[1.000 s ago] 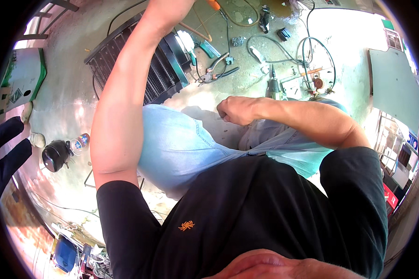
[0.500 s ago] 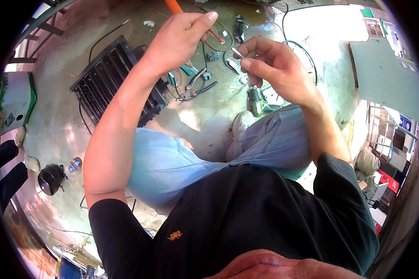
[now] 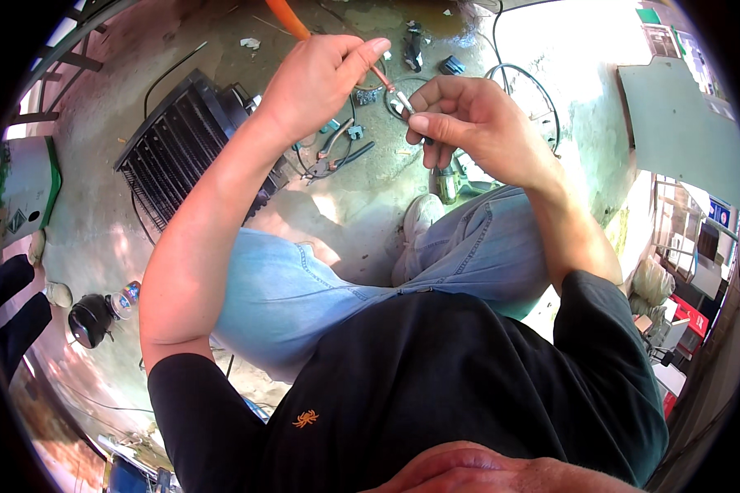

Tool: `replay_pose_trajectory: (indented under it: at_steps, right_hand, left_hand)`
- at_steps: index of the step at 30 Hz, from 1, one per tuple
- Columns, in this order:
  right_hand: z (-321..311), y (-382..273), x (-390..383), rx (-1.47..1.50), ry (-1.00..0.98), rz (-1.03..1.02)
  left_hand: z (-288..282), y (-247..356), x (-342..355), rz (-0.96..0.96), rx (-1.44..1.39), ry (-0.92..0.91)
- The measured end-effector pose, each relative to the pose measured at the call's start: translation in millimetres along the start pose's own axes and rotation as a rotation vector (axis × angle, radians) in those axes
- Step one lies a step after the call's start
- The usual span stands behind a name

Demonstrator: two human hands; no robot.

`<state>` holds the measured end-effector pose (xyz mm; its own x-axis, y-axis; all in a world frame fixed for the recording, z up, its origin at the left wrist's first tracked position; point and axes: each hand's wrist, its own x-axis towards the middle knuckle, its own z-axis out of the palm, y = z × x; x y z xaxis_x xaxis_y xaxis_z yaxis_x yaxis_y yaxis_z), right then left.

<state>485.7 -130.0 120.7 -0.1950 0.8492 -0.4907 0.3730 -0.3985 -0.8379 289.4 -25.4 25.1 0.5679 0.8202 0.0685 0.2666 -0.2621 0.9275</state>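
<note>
My left hand (image 3: pixel 316 90) is closed around a thick orange cable or tube (image 3: pixel 287 18); its thin copper-coloured end (image 3: pixel 380 76) sticks out past my thumb. Between the thumb and fingers of my right hand (image 3: pixel 485 123) is a small silver-white rod-like piece (image 3: pixel 404 102), its kind unclear. The copper end and the pale piece meet or nearly meet, in line; I cannot tell whether one sits inside the other. My right fingers hide the piece's lower part. Both hands are raised over the floor beyond my knees.
A black finned unit (image 3: pixel 177 152) lies on the floor at left. Pliers (image 3: pixel 329 141) and other hand tools lie beneath my hands, with a green tool (image 3: pixel 446 182) near my shoe. A black cable (image 3: pixel 557 115) loops at right. Another person's dark-trousered legs (image 3: pixel 20 320) show far left.
My right hand has moved slightly left and down, and the pale piece has come up to the copper end. Before, a gap lay between them. The left hand keeps its hold.
</note>
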Motion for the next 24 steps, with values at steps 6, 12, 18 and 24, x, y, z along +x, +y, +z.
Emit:
replay_pose_trajectory:
  at_steps: [6,12,18,24]
  right_hand:
    - [1.0,-0.2,1.1,-0.009,-0.005,0.013]
    - [3.1,-0.4,4.9,-0.023,-0.007,0.014]
    - [4.4,2.4,6.6,0.01,0.013,-0.011]
    - [5.4,0.4,7.6,0.029,0.003,0.004]
  left_hand:
    - [2.0,2.0,-1.3,0.015,-0.017,0.007]
    - [-2.9,4.6,-2.4,-0.031,0.033,-0.047]
    - [-5.2,3.1,-1.7,-0.034,0.055,-0.046]
    - [-5.1,0.6,-2.2,-0.011,0.07,-0.027]
